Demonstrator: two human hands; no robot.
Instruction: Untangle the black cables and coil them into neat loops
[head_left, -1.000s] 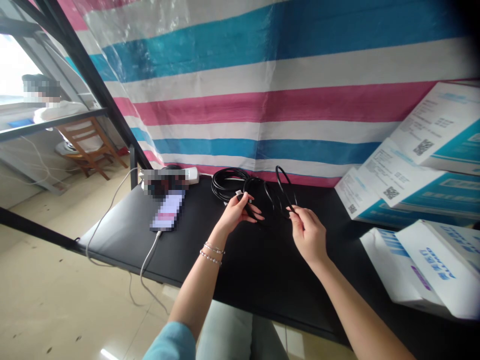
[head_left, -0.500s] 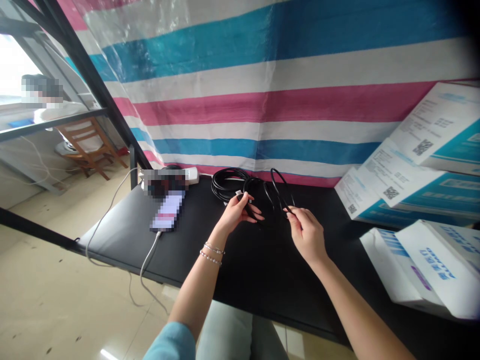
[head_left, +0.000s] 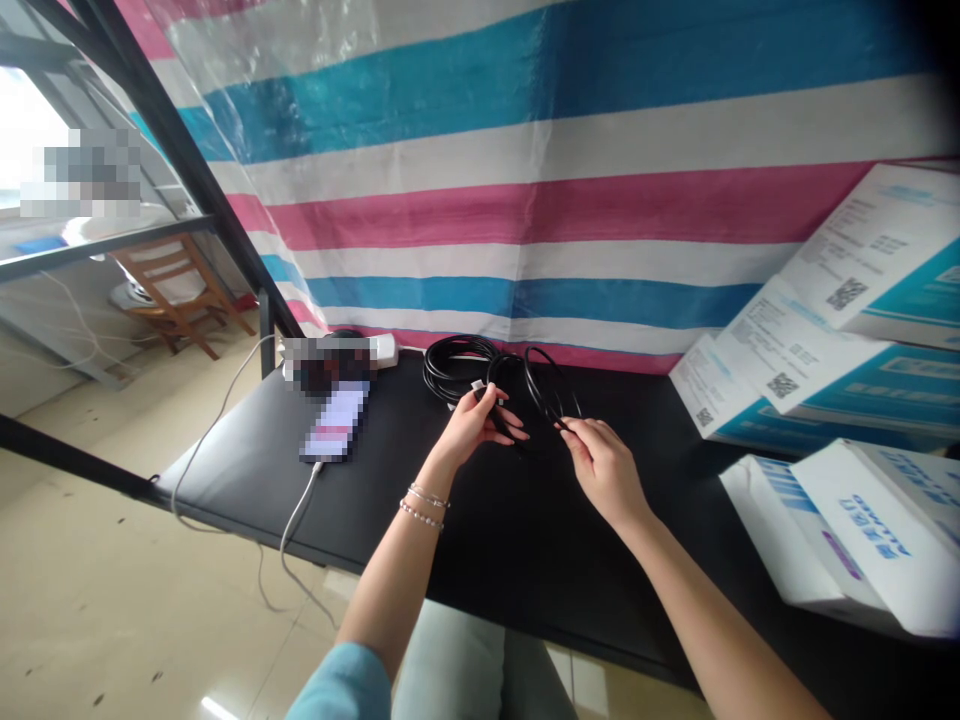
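So both hands were on the same black cable [head_left: 551, 385] out toward the middle of the bench [head_left: 247, 460]. The left hand [head_left: 472, 425] was curled around one end of it, fingers closed on the cable near a small white tag, thumb on top. The right hand [head_left: 604, 470] was pinching a loop of the cable between thumb and fingertips, the other fingers loosely bent, and that loop stood up off the bench just right of the left hand. Just beyond the left hand, toward the far edge, sat a coiled bundle of black cable [head_left: 457, 365], lying flat; I couldn't tell whether it joined the piece being held. Left of that was a white power strip [head_left: 382, 350] by the striped tarp [head_left: 525, 200], and a phone [head_left: 336, 425] lay nearer the left side with a white charging cord [head_left: 296, 515] running off the near edge. On the right, white and blue boxes [head_left: 825, 330] were stacked up against the tarp, with more of them nearer. A wooden chair [head_left: 176, 290] stood on the floor far off to the left.
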